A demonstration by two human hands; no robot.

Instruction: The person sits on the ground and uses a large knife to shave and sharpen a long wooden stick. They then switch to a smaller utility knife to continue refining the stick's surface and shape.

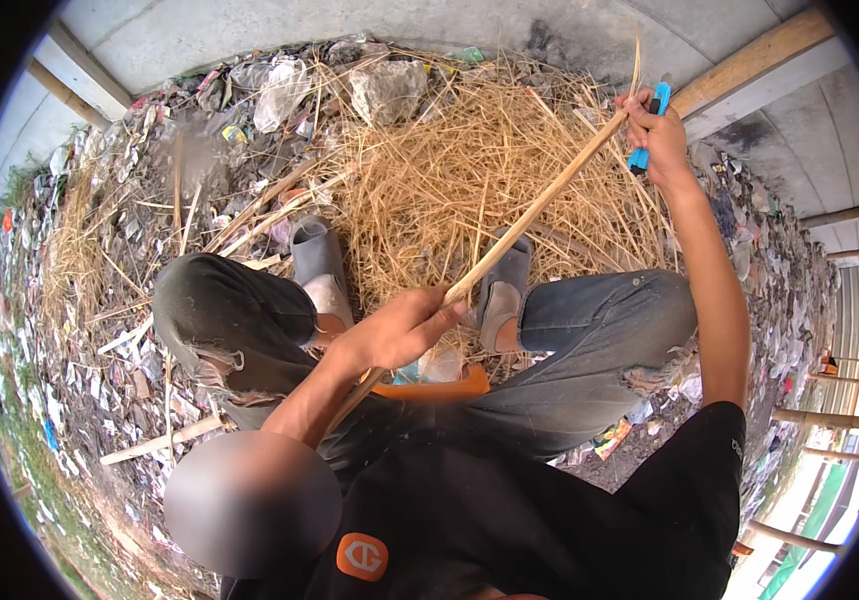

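Observation:
A long pale strip of split wood or cane [541,204] runs slantwise from my lap up to the far right. My left hand [401,328] is closed round its lower part, between my knees. Out at the far right, my right hand [661,142] grips a blue utility knife [661,97] and pinches the strip's upper end. A thin curved tip of the strip [637,62] sticks up beyond those fingers. The knife's blade cannot be made out clearly. Behind my left wrist the strip's near end continues, partly hidden by the forearm.
A heap of straw-like shavings [449,170] lies before my grey shoes [317,250]. Loose wooden strips [269,215] and scattered litter [129,350] cover the ground to the left. An orange thing [439,387] is under me. A grey wall [429,25] with a wooden beam [749,65] stands behind.

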